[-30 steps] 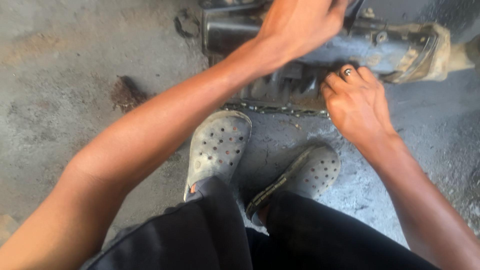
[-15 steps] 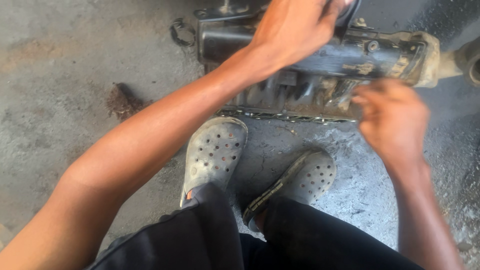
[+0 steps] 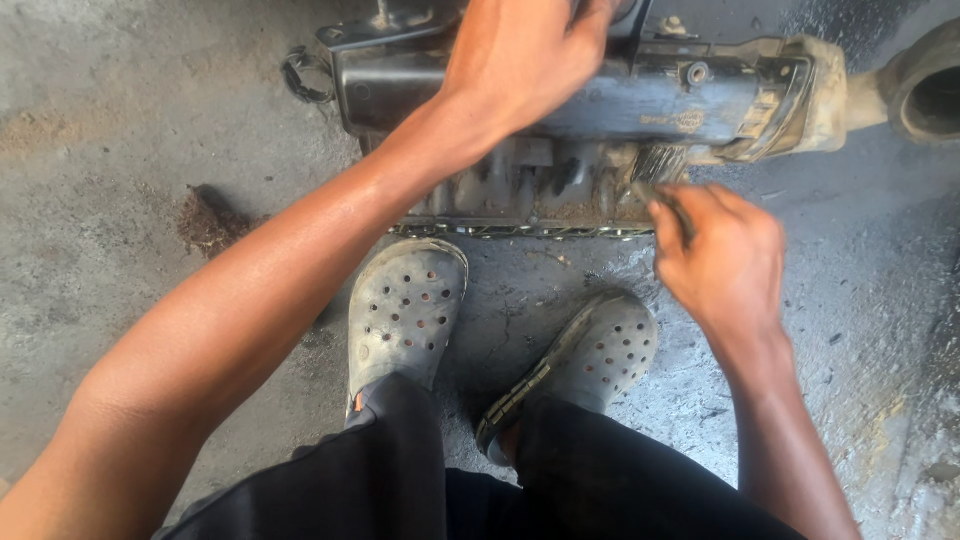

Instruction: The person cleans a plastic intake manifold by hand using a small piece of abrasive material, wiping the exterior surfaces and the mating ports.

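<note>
A dirty, greasy metal engine part (image 3: 650,100) lies on the concrete floor in front of my feet. My left hand (image 3: 525,55) presses down on its top, fingers curled over the far edge. My right hand (image 3: 720,255) is closed around the handle of a small brush (image 3: 660,175), whose bristles touch the part's lower right side. A toothed metal rim (image 3: 510,230) runs along the part's near bottom edge.
My two grey perforated clogs (image 3: 405,310) (image 3: 600,350) stand on the stained concrete, just short of the part. A dark pipe opening (image 3: 925,90) sits at the far right. A wire clip (image 3: 305,75) lies at the part's left end, and a clump of debris (image 3: 210,220) farther left.
My right hand has moved from resting flat on the part to the right and now holds the brush against the lower right side. My left hand stays on top.
</note>
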